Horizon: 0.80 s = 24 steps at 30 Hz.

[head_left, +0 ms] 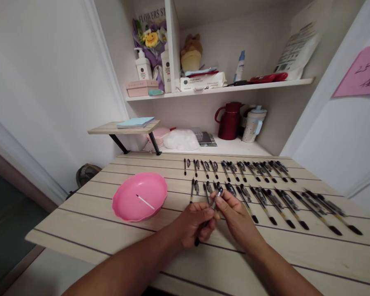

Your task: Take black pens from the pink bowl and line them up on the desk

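Observation:
My left hand point(196, 222) is closed around the barrel of a pen, whose black end point(197, 241) pokes out below the fingers. With its thumb and fingers, my right hand point(236, 216) pinches the upper part of the same pen point(217, 197), where a clear and dark piece shows. Both hands meet over the table in front of the pens; most of the barrel is hidden. Beyond them, two rows of disassembled-looking black pens point(274, 203) lie with caps beside them. To the left, a pink dish point(123, 207) holds one thin white pen refill point(145, 201) with a dark tip.
The slatted wooden table point(89, 222) carries everything. A small raised shelf point(103, 128) with blue paper point(135, 122) stands at back left. Behind are a red jug point(230, 121), a pale cup point(254, 125) and a plastic bag point(181, 139). An upper shelf point(265, 84) holds bottles and boxes.

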Motion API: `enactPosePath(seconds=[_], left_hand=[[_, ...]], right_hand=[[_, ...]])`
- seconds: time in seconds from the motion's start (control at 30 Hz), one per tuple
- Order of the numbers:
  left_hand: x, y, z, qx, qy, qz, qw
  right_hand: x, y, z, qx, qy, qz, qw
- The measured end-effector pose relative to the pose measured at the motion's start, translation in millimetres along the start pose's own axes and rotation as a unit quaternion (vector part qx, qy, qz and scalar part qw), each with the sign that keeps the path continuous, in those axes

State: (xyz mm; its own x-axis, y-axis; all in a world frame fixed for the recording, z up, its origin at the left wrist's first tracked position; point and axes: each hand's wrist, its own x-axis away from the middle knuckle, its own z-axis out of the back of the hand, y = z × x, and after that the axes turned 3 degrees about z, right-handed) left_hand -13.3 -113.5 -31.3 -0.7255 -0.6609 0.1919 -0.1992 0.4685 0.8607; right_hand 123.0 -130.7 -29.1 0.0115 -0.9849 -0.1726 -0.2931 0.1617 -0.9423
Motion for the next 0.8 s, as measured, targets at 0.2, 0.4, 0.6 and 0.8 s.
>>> enactPosePath(seconds=[0.2, 0.4, 0.6, 0.8], left_hand=[[-12.1, -15.0, -7.9, -0.148, 0.177, -0.066, 0.971], [-0.6, -10.3, -8.6, 0.012, -0.018, 0.029, 0.999], [3.5, -15.0, -10.6, 0.014, -0.073, 0.04, 0.996], [-2.4, -17.4, -7.5, 0.028, -0.03, 0.012, 0.999]], right_hand=[[-4.2, 9.0, -2.4, 0.057, 0.09, -0.005, 0.994], [-4.1, -6.1, 1.9, -0.075, 0.093, 0.019, 0.993], [-10.0, -18.1, 17.1, -0.131, 0.108, 0.064, 0.983], [-15.0, -18.6, 28.1, -0.144, 0.134, 0.064, 0.978]])
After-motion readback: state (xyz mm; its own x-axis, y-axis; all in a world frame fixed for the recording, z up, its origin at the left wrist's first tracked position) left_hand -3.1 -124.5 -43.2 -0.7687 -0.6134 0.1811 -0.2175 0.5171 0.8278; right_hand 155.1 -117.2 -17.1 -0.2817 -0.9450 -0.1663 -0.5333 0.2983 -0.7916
